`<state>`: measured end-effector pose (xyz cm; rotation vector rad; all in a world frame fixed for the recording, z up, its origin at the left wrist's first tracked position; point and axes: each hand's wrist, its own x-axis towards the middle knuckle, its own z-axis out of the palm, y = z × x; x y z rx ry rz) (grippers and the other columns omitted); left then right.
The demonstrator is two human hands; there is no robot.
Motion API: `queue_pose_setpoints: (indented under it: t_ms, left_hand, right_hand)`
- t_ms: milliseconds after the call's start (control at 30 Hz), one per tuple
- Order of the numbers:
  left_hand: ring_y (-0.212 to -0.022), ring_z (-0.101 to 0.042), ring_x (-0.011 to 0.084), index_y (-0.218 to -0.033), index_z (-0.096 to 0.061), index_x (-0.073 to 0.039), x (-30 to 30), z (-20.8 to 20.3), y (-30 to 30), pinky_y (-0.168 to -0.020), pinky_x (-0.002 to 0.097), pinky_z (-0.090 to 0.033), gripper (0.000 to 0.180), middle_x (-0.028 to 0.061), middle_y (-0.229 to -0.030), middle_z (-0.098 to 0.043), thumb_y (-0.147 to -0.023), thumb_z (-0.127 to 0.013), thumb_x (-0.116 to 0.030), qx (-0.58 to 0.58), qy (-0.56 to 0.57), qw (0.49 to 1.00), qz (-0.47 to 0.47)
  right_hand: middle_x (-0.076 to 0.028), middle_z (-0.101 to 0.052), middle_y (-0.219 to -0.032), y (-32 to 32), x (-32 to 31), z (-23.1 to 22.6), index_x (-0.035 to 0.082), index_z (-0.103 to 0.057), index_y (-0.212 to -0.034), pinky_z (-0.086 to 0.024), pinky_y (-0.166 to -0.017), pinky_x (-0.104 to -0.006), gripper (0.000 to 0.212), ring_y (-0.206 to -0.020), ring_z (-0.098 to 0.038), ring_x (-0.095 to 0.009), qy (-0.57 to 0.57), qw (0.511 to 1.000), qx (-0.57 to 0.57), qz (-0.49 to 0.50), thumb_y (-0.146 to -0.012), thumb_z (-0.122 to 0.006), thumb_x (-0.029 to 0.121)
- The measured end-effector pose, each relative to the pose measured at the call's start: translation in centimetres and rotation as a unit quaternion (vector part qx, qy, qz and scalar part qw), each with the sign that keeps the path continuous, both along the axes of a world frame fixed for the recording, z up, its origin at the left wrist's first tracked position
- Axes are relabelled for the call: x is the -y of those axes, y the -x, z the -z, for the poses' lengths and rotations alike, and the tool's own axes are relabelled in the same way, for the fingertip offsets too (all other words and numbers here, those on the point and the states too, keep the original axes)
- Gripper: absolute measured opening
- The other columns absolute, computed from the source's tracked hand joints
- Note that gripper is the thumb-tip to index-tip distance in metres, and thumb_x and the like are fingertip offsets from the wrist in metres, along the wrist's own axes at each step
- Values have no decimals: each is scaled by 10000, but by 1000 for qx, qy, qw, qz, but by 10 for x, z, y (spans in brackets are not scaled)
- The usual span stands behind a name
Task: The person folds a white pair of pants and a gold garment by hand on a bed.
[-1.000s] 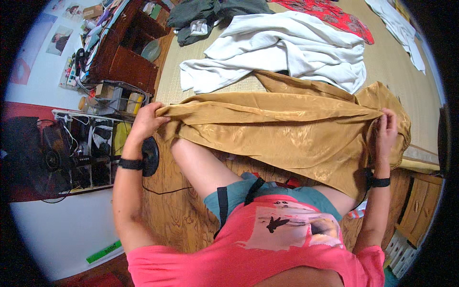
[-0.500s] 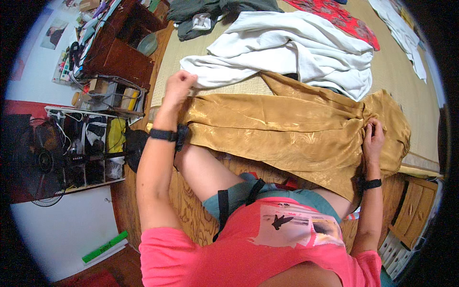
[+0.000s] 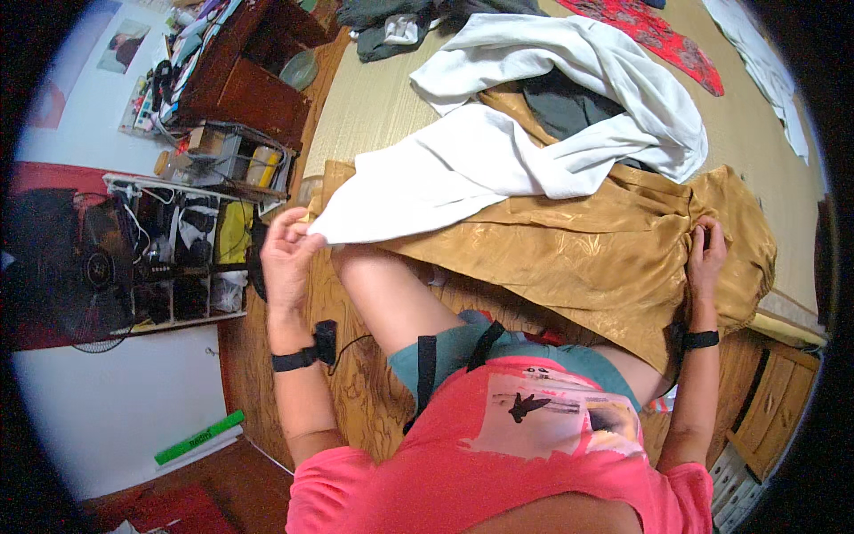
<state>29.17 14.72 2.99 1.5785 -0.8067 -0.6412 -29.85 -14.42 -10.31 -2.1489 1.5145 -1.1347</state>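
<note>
Straw-coloured mat strewn with clothing, 2 hands along its near side.
Left hand pinches the near-left tip of a white garment, which lies partly over a gold garment spread across the mat's near edge; right hand, fingers curled, grips gathered gold fabric at the near right. Dark cloth shows inside the white garment's curve, and a red patterned cloth lies at the far right.
</note>
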Motion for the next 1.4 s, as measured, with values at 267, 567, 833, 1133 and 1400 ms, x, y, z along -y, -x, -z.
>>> queue_pose_setpoints:
  t_ms: [267,567,833,1133,1400]
  left_hand:
    - [-1184,-606,243,-1427,-431,-17,-18,27,43,-993,339,-512,650,180,-1310,-601,-859,-746,-20,-241,28,969,-51]
    - [-1050,-617,148,-1502,-364,-14,2,11,80,-917,277,-531,823,149,-1360,-535,-793,-775,53,-131,74,989,-2]
    - [-800,-525,29,-1536,-350,-41,41,29,84,-761,185,-489,795,156,-1411,-499,-832,-697,85,-5,-23,994,111]
    - [-875,-554,71,-1549,-324,-53,55,56,88,-873,234,-481,737,144,-1453,-494,-888,-630,54,-14,-48,987,155]
    - [-935,-587,90,-1490,-434,-52,36,52,68,-809,221,-510,698,92,-1294,-597,-829,-597,102,100,-79,990,55]
  right_hand:
    - [-102,-642,-948,4,2,4,-5,-596,-1042,-487,-829,-301,90,-886,-610,-190,5,1000,-18,-7,-987,-556,53]
    - [-106,-643,-943,10,4,5,3,-608,-1055,-496,-805,-307,118,-865,-612,-196,-10,998,-60,10,-990,-573,95]
    - [-109,-668,-951,5,2,3,12,-617,-1085,-515,-806,-318,128,-868,-636,-197,11,998,-62,4,-987,-583,88]
    - [-119,-678,-981,5,1,0,6,-616,-1078,-511,-828,-331,131,-901,-644,-228,-5,997,-81,14,-990,-576,94]
    - [-140,-654,-945,-8,-5,-7,7,-613,-1024,-511,-808,-354,96,-881,-644,-270,22,998,-54,13,-949,-603,66]
